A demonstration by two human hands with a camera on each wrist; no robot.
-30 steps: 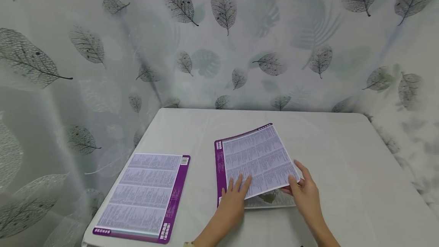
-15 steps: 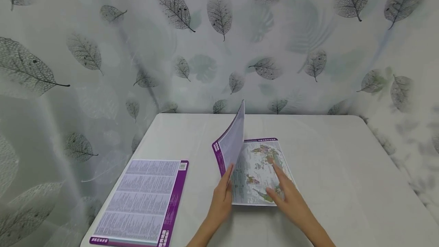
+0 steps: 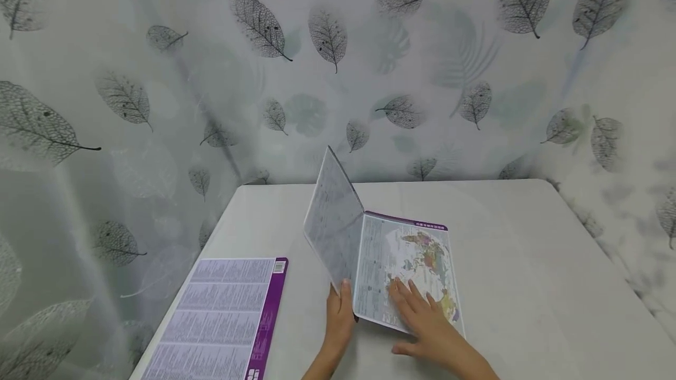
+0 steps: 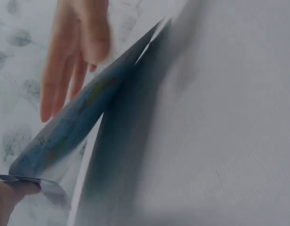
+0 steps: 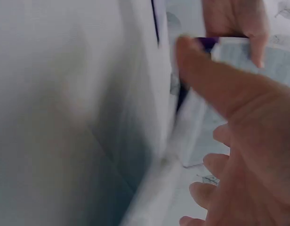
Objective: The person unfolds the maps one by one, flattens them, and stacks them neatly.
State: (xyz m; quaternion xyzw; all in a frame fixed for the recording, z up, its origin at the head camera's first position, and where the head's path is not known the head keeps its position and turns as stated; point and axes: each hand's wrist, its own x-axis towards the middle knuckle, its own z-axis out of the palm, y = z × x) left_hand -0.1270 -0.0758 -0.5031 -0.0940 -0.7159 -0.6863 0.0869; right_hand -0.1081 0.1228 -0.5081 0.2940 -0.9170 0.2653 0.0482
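A folding map (image 3: 409, 268) stands partly opened on the table, its right panel low and printed with a coloured world map and text. Its left panel (image 3: 334, 216) is raised steeply, showing pale print inside. My left hand (image 3: 338, 321) pinches that raised panel at its near lower edge, close to the fold; in the left wrist view the left thumb (image 4: 25, 189) lies over the sheet's edge. Fingers spread, my right hand (image 3: 425, 321) rests over the lower part of the map panel. The right wrist view shows the right hand (image 5: 248, 127) with its thumb extended near the purple edge.
A second purple-bordered sheet (image 3: 222, 315), covered in columns of small text with a barcode at its corner, lies flat on the table's left side. The white tabletop (image 3: 528, 263) stretches right of the map. Behind hangs a leaf-patterned curtain (image 3: 327, 98).
The text-covered upper panel has swung from lying over the map, through upright, to leaning left. My right hand let go of its corner and moved onto the map panel; the left now holds the panel.
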